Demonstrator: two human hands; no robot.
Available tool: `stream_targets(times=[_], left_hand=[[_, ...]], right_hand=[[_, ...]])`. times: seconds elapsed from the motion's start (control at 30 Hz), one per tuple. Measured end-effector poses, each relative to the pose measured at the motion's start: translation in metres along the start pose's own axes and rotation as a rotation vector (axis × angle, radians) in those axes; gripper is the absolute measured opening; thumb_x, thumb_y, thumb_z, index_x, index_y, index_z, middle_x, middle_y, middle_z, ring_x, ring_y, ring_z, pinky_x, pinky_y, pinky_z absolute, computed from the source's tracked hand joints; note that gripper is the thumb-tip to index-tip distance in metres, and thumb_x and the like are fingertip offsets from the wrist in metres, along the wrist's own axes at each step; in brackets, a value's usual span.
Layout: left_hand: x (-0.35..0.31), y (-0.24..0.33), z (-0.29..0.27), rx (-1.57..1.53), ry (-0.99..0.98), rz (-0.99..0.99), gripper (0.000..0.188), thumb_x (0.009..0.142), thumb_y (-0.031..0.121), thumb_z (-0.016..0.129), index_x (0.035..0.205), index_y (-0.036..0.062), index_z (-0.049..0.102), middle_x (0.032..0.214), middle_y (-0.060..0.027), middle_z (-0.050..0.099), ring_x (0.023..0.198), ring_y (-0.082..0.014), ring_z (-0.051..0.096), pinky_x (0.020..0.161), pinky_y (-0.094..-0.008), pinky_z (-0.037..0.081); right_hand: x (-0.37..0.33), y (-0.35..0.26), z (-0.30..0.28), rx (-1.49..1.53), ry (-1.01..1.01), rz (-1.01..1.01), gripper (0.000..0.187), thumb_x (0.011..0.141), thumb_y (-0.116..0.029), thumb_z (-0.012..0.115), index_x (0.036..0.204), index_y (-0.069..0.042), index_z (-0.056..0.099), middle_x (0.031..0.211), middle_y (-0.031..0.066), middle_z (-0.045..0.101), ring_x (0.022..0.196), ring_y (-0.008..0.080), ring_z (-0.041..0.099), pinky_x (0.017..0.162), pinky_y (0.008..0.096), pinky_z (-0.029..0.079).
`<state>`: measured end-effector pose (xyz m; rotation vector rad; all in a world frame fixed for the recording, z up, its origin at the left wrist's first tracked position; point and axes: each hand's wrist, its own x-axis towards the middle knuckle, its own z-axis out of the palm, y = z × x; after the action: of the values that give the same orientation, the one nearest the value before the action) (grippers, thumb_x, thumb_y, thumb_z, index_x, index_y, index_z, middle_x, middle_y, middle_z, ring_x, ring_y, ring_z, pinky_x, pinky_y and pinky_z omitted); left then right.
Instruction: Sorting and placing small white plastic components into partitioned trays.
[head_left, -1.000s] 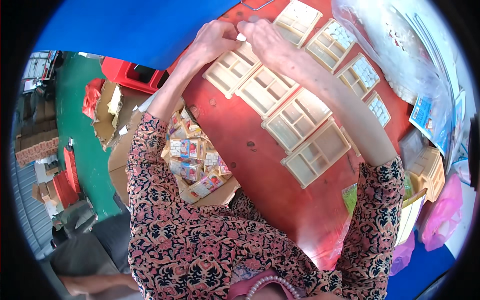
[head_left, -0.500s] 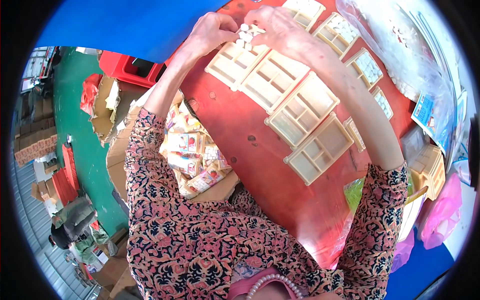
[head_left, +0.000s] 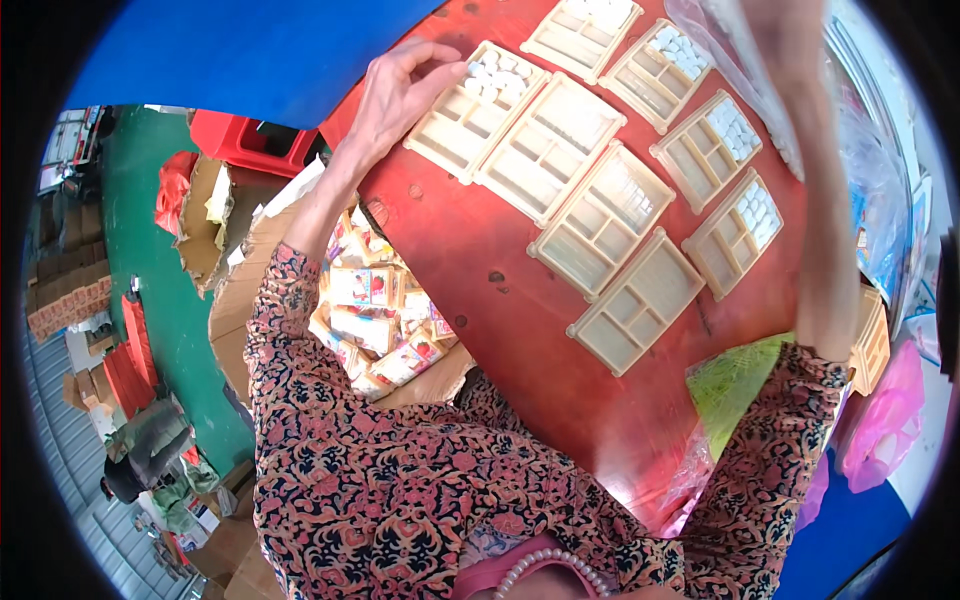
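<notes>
Several cream compartment trays lie on the red table cover. Beside the far corner of one tray (head_left: 460, 130) is my left hand (head_left: 400, 92), its fingers bent and slightly apart with nothing visible in them. Small white pieces (head_left: 497, 76) fill that tray's far compartment. My right hand (head_left: 785, 28) is at the upper right, over the clear plastic bag (head_left: 725, 60); motion smears it and the picture's edge cuts it off, so its fingers are hidden. White pieces also sit in the end compartments of the right-hand row, such as this tray (head_left: 735, 235).
Left of the table, an open cardboard box (head_left: 240, 320) holds small printed packets (head_left: 365, 290). A red plastic stool (head_left: 250, 140) stands on the green floor (head_left: 150, 250). A pink bag (head_left: 885, 420) and stacked cream trays (head_left: 870, 335) are at the right.
My right hand has left the far compartment and swung right to the plastic bag. My left hand has loosened beside the tray. The white pieces now lie spread inside the compartment.
</notes>
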<state>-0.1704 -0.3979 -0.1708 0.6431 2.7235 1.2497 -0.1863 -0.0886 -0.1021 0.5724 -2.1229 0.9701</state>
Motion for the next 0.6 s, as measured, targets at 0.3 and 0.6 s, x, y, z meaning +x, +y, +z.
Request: stream_targets(times=[0.3, 0.6], left_hand=[[-0.007, -0.018, 0.008, -0.048, 0.012, 0.018, 0.017, 0.086, 0.014, 0.065, 0.092, -0.0016, 0.067, 0.084, -0.0056, 0.06, 0.069, -0.0119, 0.055, 0.062, -0.0268, 0.043], [0.006, -0.009, 0.01, -0.023, 0.072, 0.056, 0.017, 0.087, 0.013, 0.065, 0.087, -0.0031, 0.065, 0.082, -0.0063, 0.061, 0.064, -0.0111, 0.052, 0.059, -0.0255, 0.041]], right_hand=[[-0.081, 0.219, -0.079, -0.459, -0.572, 0.84, 0.033, 0.083, -0.019, 0.063, 0.115, -0.01, 0.064, 0.085, 0.0178, 0.067, 0.081, 0.0285, 0.065, 0.073, 0.037, 0.05], [-0.105, 0.243, -0.097, -0.474, -0.773, 0.69, 0.043, 0.082, -0.015, 0.059, 0.122, 0.001, 0.054, 0.103, 0.0229, 0.063, 0.095, 0.0351, 0.062, 0.084, 0.0407, 0.048]])
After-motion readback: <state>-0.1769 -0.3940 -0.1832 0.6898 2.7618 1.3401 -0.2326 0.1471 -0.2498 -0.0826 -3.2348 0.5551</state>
